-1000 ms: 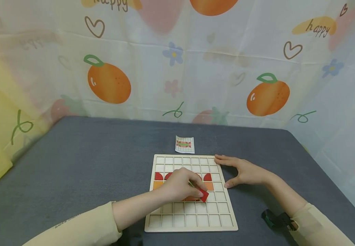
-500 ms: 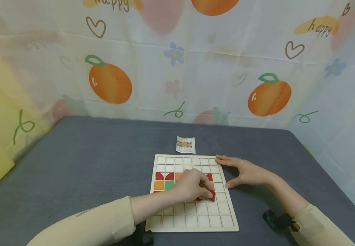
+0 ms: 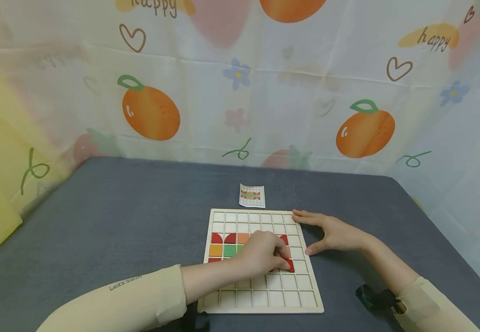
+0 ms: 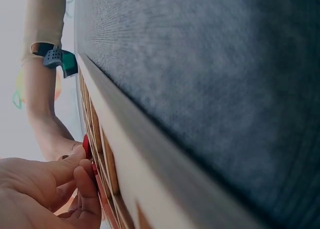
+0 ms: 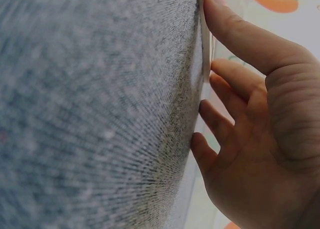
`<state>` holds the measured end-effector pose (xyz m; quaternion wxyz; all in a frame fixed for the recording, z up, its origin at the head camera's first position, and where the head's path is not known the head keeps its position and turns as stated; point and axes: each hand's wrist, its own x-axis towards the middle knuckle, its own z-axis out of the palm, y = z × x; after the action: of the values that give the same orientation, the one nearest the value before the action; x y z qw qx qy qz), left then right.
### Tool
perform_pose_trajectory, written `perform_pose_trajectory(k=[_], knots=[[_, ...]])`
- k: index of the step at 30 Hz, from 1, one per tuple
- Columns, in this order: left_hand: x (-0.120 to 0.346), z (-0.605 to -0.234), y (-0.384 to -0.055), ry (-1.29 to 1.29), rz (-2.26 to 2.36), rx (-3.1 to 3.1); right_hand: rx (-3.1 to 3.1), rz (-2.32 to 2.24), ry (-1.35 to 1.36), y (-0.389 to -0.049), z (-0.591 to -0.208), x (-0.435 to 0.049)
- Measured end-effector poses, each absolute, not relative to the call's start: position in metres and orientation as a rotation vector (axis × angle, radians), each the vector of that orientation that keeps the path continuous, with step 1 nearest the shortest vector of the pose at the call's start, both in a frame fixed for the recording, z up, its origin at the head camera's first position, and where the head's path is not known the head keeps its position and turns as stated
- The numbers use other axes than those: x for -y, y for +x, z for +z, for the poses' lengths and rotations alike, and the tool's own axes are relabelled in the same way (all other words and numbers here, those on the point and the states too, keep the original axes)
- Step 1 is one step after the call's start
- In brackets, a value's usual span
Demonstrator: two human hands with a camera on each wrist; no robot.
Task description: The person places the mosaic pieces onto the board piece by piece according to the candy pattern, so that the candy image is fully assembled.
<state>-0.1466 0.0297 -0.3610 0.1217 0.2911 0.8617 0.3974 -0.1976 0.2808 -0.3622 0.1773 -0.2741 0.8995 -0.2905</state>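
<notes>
My left hand point(image 3: 261, 254) reaches over a pale wooden grid board point(image 3: 261, 309) and pinches a small red tile point(image 3: 291, 265) at the right end of the third row of coloured tiles. In the left wrist view, the red tile point(image 4: 86, 146) stands tilted at the thumb tip, close against the board's surface. Red, salmon, orange and green tiles point(image 3: 230, 250) fill part of the grid; my left hand covers several of them. My right hand point(image 3: 335, 234) rests at the board's right edge, its thumb and fingers spread and touching the rim point(image 5: 205, 39).
Beyond the board's far edge lies a small printed card point(image 3: 252, 196) with a coloured grid pattern. A dark grey cloth point(image 3: 140, 207) covers the table, and a fruit-print curtain point(image 3: 207, 115) hangs behind. A dark strap device point(image 3: 375, 297) sits at my right wrist.
My left hand has moved right across the board and lowered the red tile from a tilted, raised position to the row's right end. My right hand has stayed at the edge.
</notes>
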Motion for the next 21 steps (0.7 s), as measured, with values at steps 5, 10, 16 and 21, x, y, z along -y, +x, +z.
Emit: perform_pose_trajectory(k=[5, 10, 16, 21], knots=[[-0.029, -0.36, -0.147, 0.865, 1.155, -2.518, -2.538, -0.835, -0.775, -0.198, -0.363, -0.281], [-0.028, -0.36, -0.146, 0.855, 1.175, -2.509, -2.535, -0.844, -0.778, -0.197, -0.363, -0.28], [-0.02, -0.355, -0.146, 0.849, 1.233, -2.499, -2.54, -0.824, -0.763, -0.196, -0.364, -0.28], [0.012, -0.336, -0.155, 0.858, 1.244, -2.65, -2.541, -0.818, -0.752, -0.197, -0.366, -0.279]])
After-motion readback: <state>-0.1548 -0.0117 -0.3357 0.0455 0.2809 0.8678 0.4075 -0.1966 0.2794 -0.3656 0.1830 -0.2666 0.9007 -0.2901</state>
